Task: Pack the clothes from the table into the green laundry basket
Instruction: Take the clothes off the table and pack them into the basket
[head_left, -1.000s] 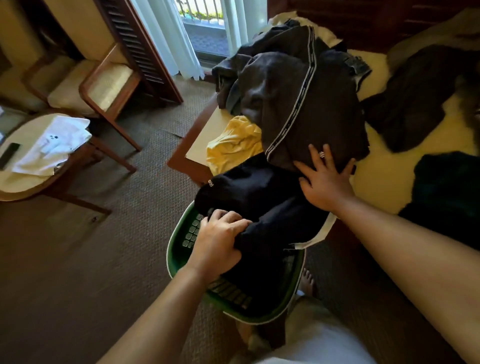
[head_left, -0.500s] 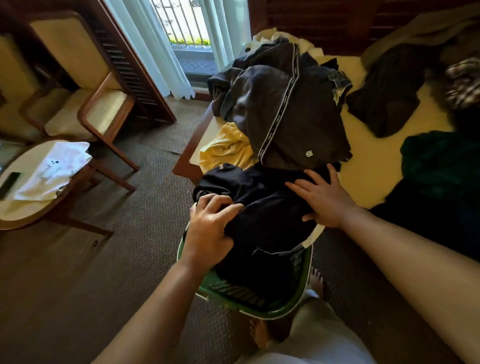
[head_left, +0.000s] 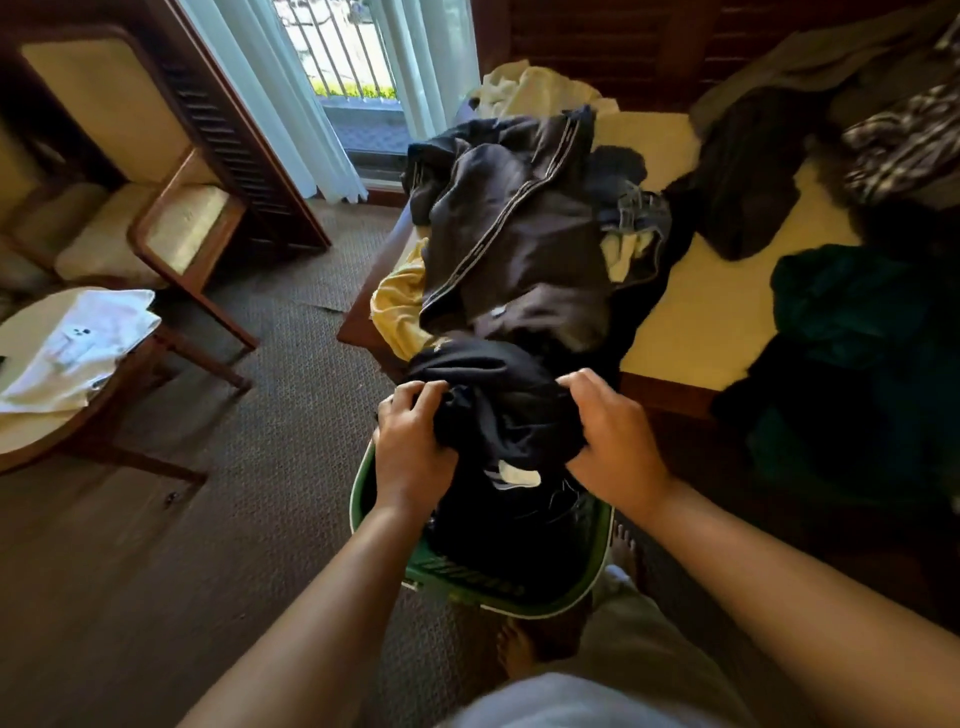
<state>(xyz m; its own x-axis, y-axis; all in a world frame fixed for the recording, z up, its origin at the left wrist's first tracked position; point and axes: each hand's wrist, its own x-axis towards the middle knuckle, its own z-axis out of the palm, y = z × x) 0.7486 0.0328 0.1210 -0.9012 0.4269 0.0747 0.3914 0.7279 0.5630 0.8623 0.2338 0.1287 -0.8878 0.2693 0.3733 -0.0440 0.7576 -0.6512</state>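
My left hand (head_left: 413, 447) and right hand (head_left: 613, 441) both gripping a black garment (head_left: 498, 405), green laundry basket (head_left: 605, 551) mostly hidden beneath it, fingertips buried in folds

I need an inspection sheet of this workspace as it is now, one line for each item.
Surface: cream table, partly covered with clothes.
Job's things: black garment hangs partly inside the green laundry basket; dark striped garment, yellow garment and teal garment lie on the table.
Clutter: white cloth on a round side table.
Grippers: left hand and right hand both grip the black garment.
Cables: nothing seen.
Surroundings: carpet, wooden chair, curtained window.
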